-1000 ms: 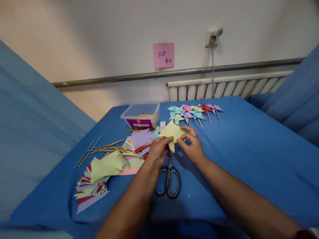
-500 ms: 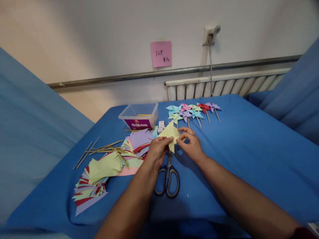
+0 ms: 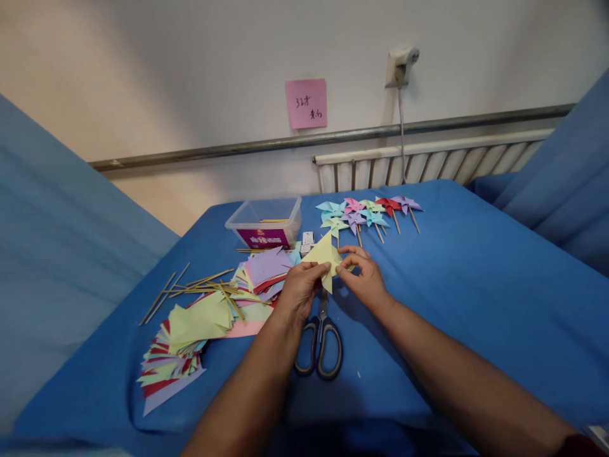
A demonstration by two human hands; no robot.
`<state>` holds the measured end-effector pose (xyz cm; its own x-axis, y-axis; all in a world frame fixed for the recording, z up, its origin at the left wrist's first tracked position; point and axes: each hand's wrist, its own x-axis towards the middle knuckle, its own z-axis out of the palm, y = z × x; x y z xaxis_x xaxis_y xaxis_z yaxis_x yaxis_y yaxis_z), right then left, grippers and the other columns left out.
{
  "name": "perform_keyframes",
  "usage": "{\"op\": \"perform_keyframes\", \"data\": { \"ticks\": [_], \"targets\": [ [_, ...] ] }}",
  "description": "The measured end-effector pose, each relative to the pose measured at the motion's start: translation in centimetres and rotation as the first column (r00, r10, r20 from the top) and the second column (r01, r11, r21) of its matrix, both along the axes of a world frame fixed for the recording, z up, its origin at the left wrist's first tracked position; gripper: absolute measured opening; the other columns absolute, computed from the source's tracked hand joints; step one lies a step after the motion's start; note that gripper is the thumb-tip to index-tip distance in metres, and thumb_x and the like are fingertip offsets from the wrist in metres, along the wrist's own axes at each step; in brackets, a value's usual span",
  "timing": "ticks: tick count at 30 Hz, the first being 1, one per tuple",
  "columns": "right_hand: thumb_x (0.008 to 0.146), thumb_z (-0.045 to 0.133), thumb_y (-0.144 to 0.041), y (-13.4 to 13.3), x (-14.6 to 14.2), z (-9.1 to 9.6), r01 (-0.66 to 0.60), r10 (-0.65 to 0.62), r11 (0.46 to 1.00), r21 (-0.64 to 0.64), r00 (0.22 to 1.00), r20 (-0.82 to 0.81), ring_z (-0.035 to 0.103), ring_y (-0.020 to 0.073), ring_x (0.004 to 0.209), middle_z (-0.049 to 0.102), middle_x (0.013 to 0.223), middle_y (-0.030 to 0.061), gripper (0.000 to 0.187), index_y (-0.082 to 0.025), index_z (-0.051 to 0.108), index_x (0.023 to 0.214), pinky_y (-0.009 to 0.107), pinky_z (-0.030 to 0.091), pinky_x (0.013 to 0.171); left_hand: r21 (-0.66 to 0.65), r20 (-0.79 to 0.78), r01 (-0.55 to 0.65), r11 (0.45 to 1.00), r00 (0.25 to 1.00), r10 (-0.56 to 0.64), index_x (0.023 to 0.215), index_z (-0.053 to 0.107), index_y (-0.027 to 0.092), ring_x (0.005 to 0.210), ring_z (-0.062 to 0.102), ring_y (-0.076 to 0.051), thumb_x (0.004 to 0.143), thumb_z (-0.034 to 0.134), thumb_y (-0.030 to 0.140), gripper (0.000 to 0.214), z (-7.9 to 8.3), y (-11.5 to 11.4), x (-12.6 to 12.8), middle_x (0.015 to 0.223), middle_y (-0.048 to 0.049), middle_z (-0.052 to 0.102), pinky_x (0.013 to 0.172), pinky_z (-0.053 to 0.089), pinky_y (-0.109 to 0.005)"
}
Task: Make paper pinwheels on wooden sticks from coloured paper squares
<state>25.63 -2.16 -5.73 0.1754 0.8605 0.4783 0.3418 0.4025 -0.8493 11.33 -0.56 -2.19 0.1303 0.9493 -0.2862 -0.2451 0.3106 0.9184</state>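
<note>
Between my two hands is a pale yellow paper pinwheel (image 3: 320, 252), partly folded, held above the blue cloth. My left hand (image 3: 303, 287) pinches its lower left part with the thumb on top. On the other side, my right hand (image 3: 364, 277) grips the paper's right edge between thumb and fingers; some of that edge is hidden by the fingers. Directly below the paper lie dark-handled scissors (image 3: 325, 346), their blade tips covered by my left hand and the paper.
Finished pinwheels (image 3: 373, 214) on sticks lie at the back. A clear plastic box (image 3: 263, 222) stands back left, with small white boxes (image 3: 307, 242) beside it. Wooden sticks (image 3: 200, 282) and stacked coloured paper pieces (image 3: 202, 320) spread to the left. A radiator (image 3: 428, 162) runs behind.
Almost nothing differs. Both hands keep hold of the yellow paper, with my right fingers shifted very slightly left; the view itself has moved a little.
</note>
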Motion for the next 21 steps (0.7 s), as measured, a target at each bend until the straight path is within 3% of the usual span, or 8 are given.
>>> {"op": "perform_keyframes", "data": {
  "ticks": [11,14,16,18,21],
  "targets": [
    [0.076,0.063,-0.026,0.0,-0.1,0.0,-0.015,0.015,1.0,-0.01,1.0,-0.024,0.061,0.0248,0.102,0.068,0.103,0.008,0.015,-0.022,0.06,0.062,0.043,0.041,0.096,0.019,-0.06,-0.023,1.0,0.998,0.024,0.06,0.059,0.014,0.048,0.048,-0.009,0.054,0.082,0.025,0.026,-0.2,0.1,-0.1,0.052,0.0012,0.055,0.05,0.037,-0.023],
    [0.075,0.067,-0.03,0.1,-0.1,-0.1,-0.058,0.048,0.997,-0.059,0.986,-0.16,0.06,0.0253,0.107,0.067,0.107,0.008,0.011,-0.022,0.062,0.07,0.043,0.042,0.097,0.031,-0.099,-0.036,0.999,0.994,0.039,0.061,0.058,0.014,0.048,0.05,-0.01,0.054,0.079,0.023,0.024,-0.1,0.1,-0.2,0.053,0.0009,0.057,0.05,0.039,-0.024],
    [0.072,0.072,-0.036,0.4,-0.1,-0.1,-0.12,0.06,0.983,-0.14,0.925,-0.375,0.062,0.0257,0.105,0.067,0.108,0.008,0.023,-0.021,0.064,0.087,0.042,0.046,0.093,0.017,-0.127,0.0,1.0,0.992,0.002,0.062,0.057,0.015,0.047,0.052,-0.011,0.056,0.076,0.024,0.022,0.1,0.1,-0.4,0.053,0.0002,0.059,0.05,0.04,-0.024],
    [0.068,0.077,-0.041,0.6,0.2,0.1,-0.217,0.054,0.952,-0.216,0.813,-0.58,0.065,0.0247,0.098,0.069,0.103,0.0071,0.04,-0.021,0.062,0.099,0.039,0.05,0.086,-0.009,-0.143,0.059,0.998,0.988,-0.059,0.061,0.057,0.015,0.046,0.052,-0.012,0.056,0.075,0.023,0.02,0.5,0.0,-0.7,0.053,-0.0007,0.06,0.049,0.04,-0.025],
    [0.064,0.082,-0.04,0.6,0.7,0.5,-0.429,0.136,0.869,-0.246,0.686,-0.715,0.067,0.022,0.085,0.072,0.093,0.0057,0.043,-0.019,0.063,0.096,0.036,0.052,0.079,-0.04,-0.17,0.138,0.99,0.975,-0.143,0.062,0.059,0.014,0.045,0.053,-0.014,0.052,0.076,0.019,0.02,1.2,-0.2,-1.1,0.054,-0.0028,0.061,0.046,0.039,-0.025]
  ]
}}
